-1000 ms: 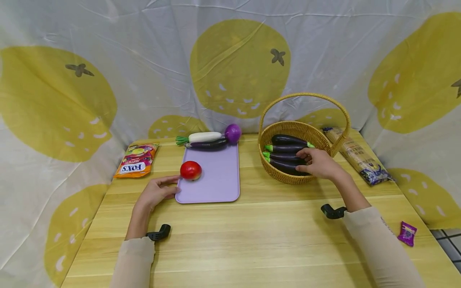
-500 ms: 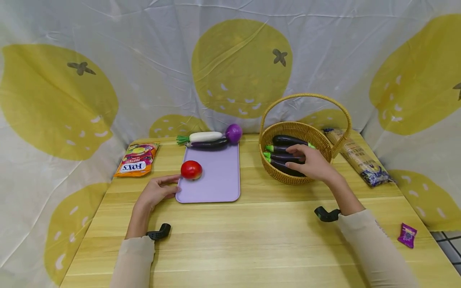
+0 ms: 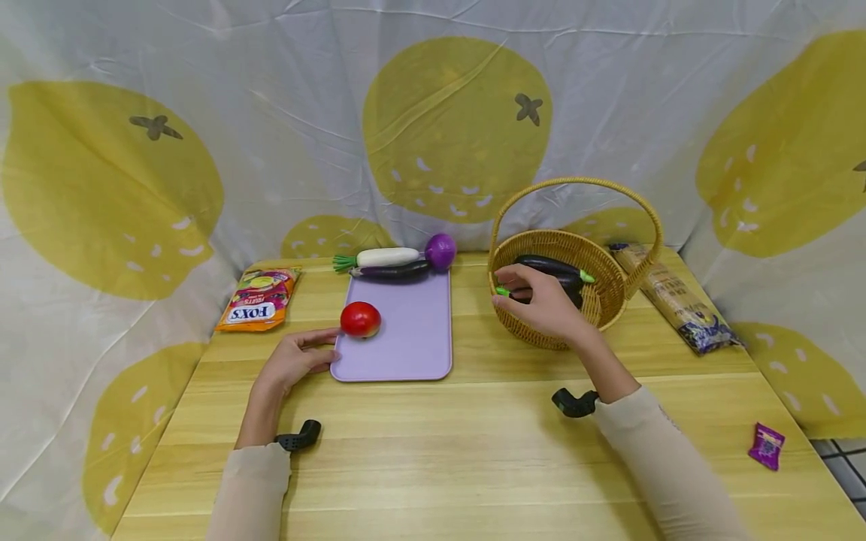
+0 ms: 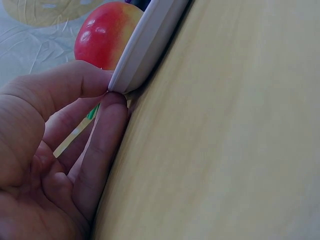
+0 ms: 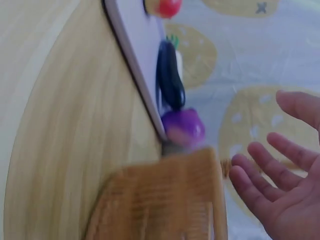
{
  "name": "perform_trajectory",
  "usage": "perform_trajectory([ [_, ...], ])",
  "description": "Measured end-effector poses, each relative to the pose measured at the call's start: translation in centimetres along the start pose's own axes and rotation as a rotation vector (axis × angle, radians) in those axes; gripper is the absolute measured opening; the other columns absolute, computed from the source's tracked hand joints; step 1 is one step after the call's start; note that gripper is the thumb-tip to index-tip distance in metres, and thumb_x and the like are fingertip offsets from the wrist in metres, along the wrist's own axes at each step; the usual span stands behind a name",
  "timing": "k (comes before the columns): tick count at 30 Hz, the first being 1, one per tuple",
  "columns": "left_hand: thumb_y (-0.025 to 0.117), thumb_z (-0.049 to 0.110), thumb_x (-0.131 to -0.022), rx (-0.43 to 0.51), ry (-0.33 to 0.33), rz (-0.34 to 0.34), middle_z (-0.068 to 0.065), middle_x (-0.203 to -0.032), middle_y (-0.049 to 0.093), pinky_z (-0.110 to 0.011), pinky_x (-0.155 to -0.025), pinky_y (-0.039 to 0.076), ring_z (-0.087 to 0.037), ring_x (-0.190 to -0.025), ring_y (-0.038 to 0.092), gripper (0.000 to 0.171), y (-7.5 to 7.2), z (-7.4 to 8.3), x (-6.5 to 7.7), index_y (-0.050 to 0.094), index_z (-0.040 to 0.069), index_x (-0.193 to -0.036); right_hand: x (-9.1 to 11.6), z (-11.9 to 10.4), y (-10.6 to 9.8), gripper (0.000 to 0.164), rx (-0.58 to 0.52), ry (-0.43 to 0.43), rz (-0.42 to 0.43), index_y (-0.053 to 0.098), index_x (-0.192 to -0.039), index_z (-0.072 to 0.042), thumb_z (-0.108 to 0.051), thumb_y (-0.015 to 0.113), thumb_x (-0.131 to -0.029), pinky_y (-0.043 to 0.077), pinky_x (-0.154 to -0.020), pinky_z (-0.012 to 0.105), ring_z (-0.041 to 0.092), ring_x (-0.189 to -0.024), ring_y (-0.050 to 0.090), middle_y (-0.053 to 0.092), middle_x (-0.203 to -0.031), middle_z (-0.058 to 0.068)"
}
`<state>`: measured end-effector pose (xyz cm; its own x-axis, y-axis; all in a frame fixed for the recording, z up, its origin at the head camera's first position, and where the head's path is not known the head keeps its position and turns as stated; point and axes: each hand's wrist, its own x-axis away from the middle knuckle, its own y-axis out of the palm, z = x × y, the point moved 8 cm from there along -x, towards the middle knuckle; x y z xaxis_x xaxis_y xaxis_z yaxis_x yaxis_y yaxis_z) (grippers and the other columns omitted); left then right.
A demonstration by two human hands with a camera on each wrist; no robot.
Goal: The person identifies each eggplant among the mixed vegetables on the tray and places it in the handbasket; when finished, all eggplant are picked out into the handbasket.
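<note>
My left hand (image 3: 294,361) pinches the near left edge of the lilac tray (image 3: 406,338); in the left wrist view the thumb lies on the rim and a finger beneath it. A red fruit (image 3: 361,319), partly yellow in the left wrist view (image 4: 107,37), sits on the tray by that hand. Over the left side of the wicker basket (image 3: 531,336) hovers my right hand (image 3: 544,304), fingers spread and holding nothing in the right wrist view. Dark eggplants (image 3: 553,267) with green stems lie in the basket, some hidden behind the hand.
At the tray's far edge lie another eggplant (image 3: 391,272), a white radish (image 3: 389,257) and a purple ball-shaped vegetable (image 3: 441,252). An orange FOX'S bag (image 3: 258,300) is at left. A long packet (image 3: 676,300) lies behind the basket, a purple wrapped sweet (image 3: 767,447) at right.
My right hand has moved left across the basket, from its right side to its left rim, carrying nothing. The left hand and the tray have stayed in place.
</note>
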<state>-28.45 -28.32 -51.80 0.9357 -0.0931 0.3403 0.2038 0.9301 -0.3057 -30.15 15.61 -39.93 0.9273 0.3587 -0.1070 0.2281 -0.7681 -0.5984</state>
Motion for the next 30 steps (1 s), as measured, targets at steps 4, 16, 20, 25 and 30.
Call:
perform_trajectory([
  [4, 0.082, 0.020, -0.090, -0.006, 0.001, -0.004, -0.013, -0.149, 0.058, -0.025, -0.085, 0.062, -0.006, -0.101, 0.068, 0.059, 0.0, 0.0, -0.1, 0.061, 0.013, -0.145, -1.2, -1.0, 2.1, 0.054, -0.025, -0.016, -0.009, 0.056, -0.143, -0.014, -0.040, 0.070, -0.099, 0.051, -0.109, 0.049, 0.032, -0.128, 0.058, 0.061, -0.141, 0.006],
  [16, 0.081, 0.018, -0.090, 0.003, 0.006, -0.005, -0.014, -0.150, 0.057, -0.026, -0.087, 0.062, -0.007, -0.102, 0.068, 0.058, -0.1, 0.2, 0.0, 0.062, 0.012, -0.144, -6.2, -2.0, 7.7, 0.056, -0.073, -0.027, -0.038, 0.055, -0.144, -0.008, -0.033, 0.072, -0.097, 0.047, -0.115, 0.044, 0.031, -0.136, 0.053, 0.058, -0.145, 0.010],
  [20, 0.081, 0.019, -0.091, 0.004, 0.002, -0.004, -0.014, -0.150, 0.057, -0.025, -0.087, 0.062, -0.006, -0.102, 0.068, 0.058, -0.2, 0.3, 0.1, 0.061, 0.013, -0.145, -8.2, -2.0, 8.8, 0.061, -0.046, -0.038, -0.032, 0.052, -0.147, -0.008, -0.032, 0.073, -0.096, 0.045, -0.117, 0.045, 0.031, -0.139, 0.051, 0.055, -0.149, 0.011],
  [25, 0.081, 0.019, -0.090, 0.016, 0.004, -0.003, -0.014, -0.147, 0.058, -0.025, -0.087, 0.062, -0.006, -0.101, 0.068, 0.059, -0.3, 0.4, 0.0, 0.061, 0.013, -0.145, -10.1, -1.9, 9.8, 0.064, -0.001, -0.033, -0.035, 0.050, -0.149, -0.010, -0.032, 0.074, -0.095, 0.045, -0.117, 0.041, 0.030, -0.141, 0.050, 0.053, -0.152, 0.010],
  [30, 0.082, 0.019, -0.090, 0.013, 0.003, -0.007, -0.010, -0.144, 0.062, -0.025, -0.086, 0.062, -0.005, -0.100, 0.068, 0.058, -0.1, 0.1, -0.1, 0.062, 0.012, -0.144, -11.1, -1.4, 10.7, 0.065, 0.017, -0.028, -0.057, 0.048, -0.151, -0.009, -0.032, 0.074, -0.095, 0.043, -0.118, 0.043, 0.033, -0.142, 0.048, 0.050, -0.154, 0.010],
])
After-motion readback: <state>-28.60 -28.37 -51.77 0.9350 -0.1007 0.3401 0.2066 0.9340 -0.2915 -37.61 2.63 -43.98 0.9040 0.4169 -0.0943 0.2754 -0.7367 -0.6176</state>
